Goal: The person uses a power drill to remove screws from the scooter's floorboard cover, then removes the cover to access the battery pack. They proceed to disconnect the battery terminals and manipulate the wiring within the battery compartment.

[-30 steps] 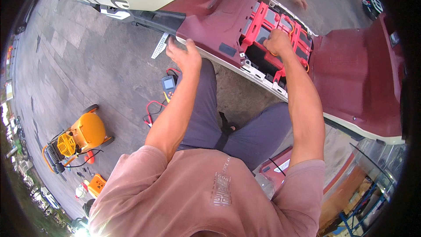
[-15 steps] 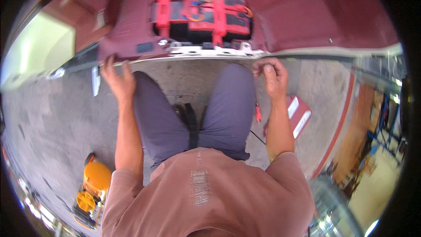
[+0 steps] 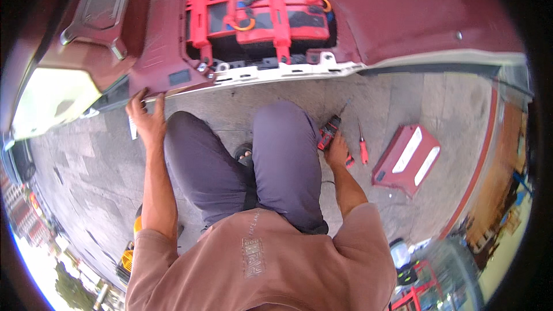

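At the bottom of the frame the person's brown shirt (image 3: 259, 265) fills the view, and above it the grey-purple trousers (image 3: 253, 161) run up the middle, knees bent toward the centre. From the lower right the right forearm reaches down to the paved ground (image 3: 397, 98), where the right hand (image 3: 337, 148) lies just right of the knee. Its fingers curl around the handle of a red and black power drill (image 3: 329, 131), whose thin bit points up and to the right. Just right of that hand a red-handled screwdriver (image 3: 363, 150) lies on the paving, apart from the fingers, and farther right sits a dark red panel with two pale strips (image 3: 406, 161).

Left of centre the left arm rises to the left hand (image 3: 147, 122), fingers spread fairly wide and pressed flat against the lower edge of the dark red vehicle body (image 3: 403, 17), at the corner of its panel. That body spans the whole upper frame. In its open bay at top centre sits a red-framed battery pack (image 3: 259, 6) with orange cables, above a white sill (image 3: 276, 72). At the lower left edge, part of a yellow machine (image 3: 129, 253) shows behind the arm.
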A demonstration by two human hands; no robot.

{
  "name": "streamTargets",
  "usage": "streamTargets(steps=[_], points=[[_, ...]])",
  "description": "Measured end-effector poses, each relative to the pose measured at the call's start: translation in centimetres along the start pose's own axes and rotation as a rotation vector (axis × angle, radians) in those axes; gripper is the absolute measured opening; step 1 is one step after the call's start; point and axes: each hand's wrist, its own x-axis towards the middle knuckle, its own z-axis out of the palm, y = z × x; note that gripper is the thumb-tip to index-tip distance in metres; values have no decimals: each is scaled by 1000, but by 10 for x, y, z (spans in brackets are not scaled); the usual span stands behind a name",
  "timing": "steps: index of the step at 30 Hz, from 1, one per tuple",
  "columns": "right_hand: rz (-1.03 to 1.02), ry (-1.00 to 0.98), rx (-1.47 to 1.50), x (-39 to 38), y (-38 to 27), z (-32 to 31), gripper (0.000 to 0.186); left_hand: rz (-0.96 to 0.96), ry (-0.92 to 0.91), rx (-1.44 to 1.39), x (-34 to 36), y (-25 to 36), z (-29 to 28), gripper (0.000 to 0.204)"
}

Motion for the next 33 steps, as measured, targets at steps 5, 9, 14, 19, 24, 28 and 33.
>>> streamTargets(steps=[5,9,14,19,24,28,33], points=[[-285,3,336,-39,11,-98,77,-66,17,-84,-2,11,-4,43],[-179,-331,702,-90,3,-244,62,-159,7,-141,-2,14,-5,46],[-917,-180,178,-146,-51,-399,48,-200,57,-235,-5,12,0,48],[-648,-268,914,-133,-161,-406,39,-185,81,-244,-5,10,0,50],[-686,-279,668,-88,-246,-395,28,-177,99,-287,-2,6,-3,50],[-729,-303,548,-86,-276,-401,32,-227,77,-317,-3,5,-3,50],[-643,-306,451,-85,-303,-413,29,-235,89,-293,-2,5,-2,48]])
